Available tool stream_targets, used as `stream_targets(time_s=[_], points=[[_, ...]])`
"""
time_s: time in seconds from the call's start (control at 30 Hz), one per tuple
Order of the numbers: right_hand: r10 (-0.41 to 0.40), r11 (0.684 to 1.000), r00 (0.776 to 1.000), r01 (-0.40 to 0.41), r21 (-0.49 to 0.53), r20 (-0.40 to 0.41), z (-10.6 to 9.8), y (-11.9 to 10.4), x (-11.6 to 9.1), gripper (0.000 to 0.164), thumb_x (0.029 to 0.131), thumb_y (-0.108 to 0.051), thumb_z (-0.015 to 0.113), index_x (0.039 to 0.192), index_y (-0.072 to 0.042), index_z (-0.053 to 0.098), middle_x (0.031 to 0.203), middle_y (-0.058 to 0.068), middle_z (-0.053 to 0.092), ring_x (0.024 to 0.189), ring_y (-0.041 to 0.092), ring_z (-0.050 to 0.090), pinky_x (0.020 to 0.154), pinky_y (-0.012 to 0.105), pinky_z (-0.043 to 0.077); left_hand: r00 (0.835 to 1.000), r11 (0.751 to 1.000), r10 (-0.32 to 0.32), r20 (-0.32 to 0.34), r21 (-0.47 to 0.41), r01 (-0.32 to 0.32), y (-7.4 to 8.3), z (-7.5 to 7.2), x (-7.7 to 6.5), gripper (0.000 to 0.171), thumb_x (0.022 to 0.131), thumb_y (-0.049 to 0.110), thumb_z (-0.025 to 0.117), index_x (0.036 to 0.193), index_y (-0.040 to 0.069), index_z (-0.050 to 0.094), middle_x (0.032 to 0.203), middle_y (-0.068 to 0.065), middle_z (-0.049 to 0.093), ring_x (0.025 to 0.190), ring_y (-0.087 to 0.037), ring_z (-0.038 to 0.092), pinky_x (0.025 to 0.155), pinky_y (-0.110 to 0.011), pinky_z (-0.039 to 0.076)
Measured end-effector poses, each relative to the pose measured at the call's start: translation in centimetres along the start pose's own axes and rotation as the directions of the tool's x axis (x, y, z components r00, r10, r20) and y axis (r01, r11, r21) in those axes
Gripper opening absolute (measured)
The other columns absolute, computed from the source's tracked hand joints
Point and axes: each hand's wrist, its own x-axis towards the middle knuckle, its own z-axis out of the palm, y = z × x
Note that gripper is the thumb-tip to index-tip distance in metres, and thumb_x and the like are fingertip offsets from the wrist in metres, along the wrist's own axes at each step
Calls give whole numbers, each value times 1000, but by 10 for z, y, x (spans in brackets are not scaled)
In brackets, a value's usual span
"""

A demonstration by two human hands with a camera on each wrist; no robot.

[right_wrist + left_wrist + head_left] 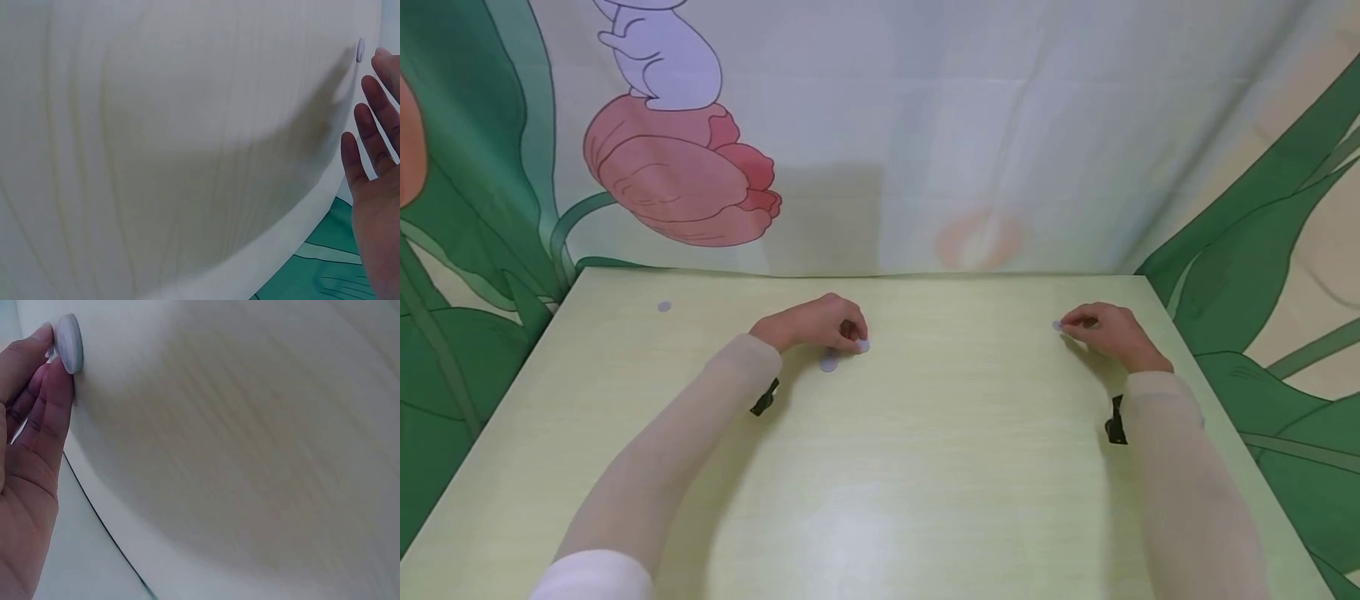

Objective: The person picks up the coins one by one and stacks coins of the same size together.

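Note:
My left hand (820, 323) is over the back middle of the table, pinching a small pale disc (863, 346) between thumb and fingertips. In the left wrist view that disc (70, 344) looks round, thin and tilted on edge. Just below this hand lies another pale spot (828, 364), perhaps one disc or two overlapping. Toward the back right, my right hand (1105, 332) is beside a third disc (1056, 326). The right wrist view shows this disc (360, 50) apart from the fingertips, with the fingers (373, 134) fairly straight and spread.
One more pale disc (664, 307) lies at the back left of the light wooden table (925, 467). Behind the table hangs a printed cloth (940, 125) with flowers and leaves. Each wrist carries a small black strap piece (765, 398).

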Motion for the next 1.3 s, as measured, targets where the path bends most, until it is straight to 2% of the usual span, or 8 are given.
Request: stream_targets(time_s=[0.17,0.27,0.5,0.77,1.0,1.3], points=[[-15,1000,1000,15,-4,-15,1,-1,2,42,101,-35,64,132,-5,63,129,21,59,119,38,53,102,57,43,1000,999,8,-5,-42,-8,-6,2,-1,15,92,19,78,105,12,75,93,0,65,83,-15,59,78,-28,52],[-24,1000,999,23,-8,-23,2,-1,3,44,102,-32,64,135,-4,60,133,23,57,121,40,53,102,57,43,1000,999,28,-9,-38,-28,-9,2,0,15,91,20,79,104,13,76,92,1,65,85,-15,58,78,-29,51],[29,999,999,-28,45,-22,7,2,4,49,101,-29,65,139,-2,54,138,26,52,124,42,50,103,57,42,999,999,39,-2,-9,-39,-13,0,3,15,90,23,80,103,17,77,88,2,62,86,-16,56,78,-29,49],[43,997,997,-38,71,-65,16,4,5,46,99,-31,68,135,-2,60,138,24,54,127,42,49,108,58,39,999,999,42,3,-5,-42,-16,-3,4,16,88,25,82,102,20,78,86,3,63,85,-15,57,78,-30,48],[37,997,991,-29,66,-130,22,2,3,41,99,-28,68,129,-1,65,136,25,56,127,44,48,107,59,38,998,997,57,4,45,-57,-16,-4,5,17,88,28,82,103,22,78,86,5,64,83,-14,58,78,-30,49],[65,996,975,-50,75,-214,32,4,4,39,100,-33,66,122,-1,69,133,26,55,125,44,48,107,60,38,998,994,64,5,91,-64,-12,-4,4,17,88,28,82,103,22,79,84,6,63,81,-13,57,76,-30,48]])
